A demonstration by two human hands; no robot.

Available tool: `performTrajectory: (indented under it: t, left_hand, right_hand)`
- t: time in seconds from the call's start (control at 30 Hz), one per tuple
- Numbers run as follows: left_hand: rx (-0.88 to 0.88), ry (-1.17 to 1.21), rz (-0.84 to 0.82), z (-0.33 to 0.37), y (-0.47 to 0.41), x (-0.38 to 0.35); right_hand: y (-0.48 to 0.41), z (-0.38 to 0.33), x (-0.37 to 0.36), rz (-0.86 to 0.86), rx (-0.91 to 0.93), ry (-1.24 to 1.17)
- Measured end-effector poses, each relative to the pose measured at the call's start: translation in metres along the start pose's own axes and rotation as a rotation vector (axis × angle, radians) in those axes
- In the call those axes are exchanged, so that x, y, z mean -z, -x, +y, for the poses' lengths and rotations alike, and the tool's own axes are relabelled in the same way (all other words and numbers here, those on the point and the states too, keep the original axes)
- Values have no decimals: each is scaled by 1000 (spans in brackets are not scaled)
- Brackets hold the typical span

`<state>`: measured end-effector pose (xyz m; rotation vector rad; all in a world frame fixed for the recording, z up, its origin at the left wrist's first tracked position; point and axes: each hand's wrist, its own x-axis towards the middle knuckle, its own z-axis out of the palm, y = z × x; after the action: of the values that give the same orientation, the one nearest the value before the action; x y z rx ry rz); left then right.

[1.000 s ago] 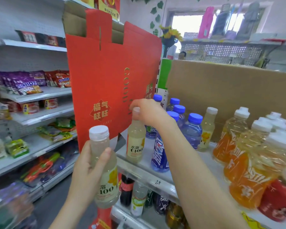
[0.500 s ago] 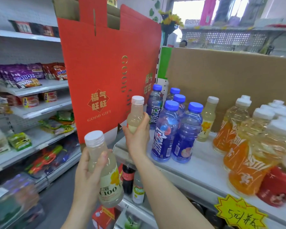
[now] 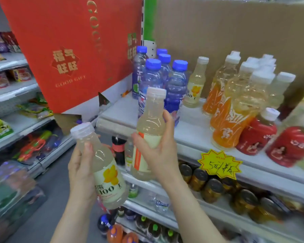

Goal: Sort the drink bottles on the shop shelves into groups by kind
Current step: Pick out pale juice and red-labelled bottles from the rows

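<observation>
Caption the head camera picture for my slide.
Left hand grips one pale drink, right hand a second pale drink, before the shelf holding a third pale drink beside blue-capped bottles.

Bare white patch on the top shelf (image 3: 119, 111) at its left end, between the leaning red gift box (image 3: 68, 50) and the blue-capped bottles (image 3: 175, 81). Narrow bare strip also along the front edge, before the lone pale bottle (image 3: 196, 85). To the right, blocked by tightly packed orange bottles (image 3: 225, 109) and red bottles (image 3: 258, 135). Behind everything, closed off by a cardboard wall (image 3: 235, 28). Before the shelf edge, left hand (image 3: 81, 165) around the labelled pale bottle (image 3: 111, 176) and right hand (image 3: 160, 151) around the second pale bottle (image 3: 149, 123), near each other.
</observation>
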<state>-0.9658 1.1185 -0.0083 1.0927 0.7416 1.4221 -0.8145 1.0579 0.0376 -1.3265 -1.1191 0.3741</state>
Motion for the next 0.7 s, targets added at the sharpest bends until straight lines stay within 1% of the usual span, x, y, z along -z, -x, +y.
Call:
performTrajectory:
  t: [0.1,0.3,0.43,0.53,0.7]
  left_hand:
    - [83,11,-23,-17,32,-23]
    - [260,54,-186,-41,111,-103]
    - [320,27,-378,-56,178,-175]
    - [415,27,-499,-71,244,-234]
    - [507,19,-751,-89,361,-330]
  right_hand:
    - [44,20,48,75,-68,-5]
    - [115,36,162,209,-200,-21]
    - [166,37,251,324,-279,22]
    - [215,29,328,422,-316,92]
    - [302,13,448,633,-366,196]
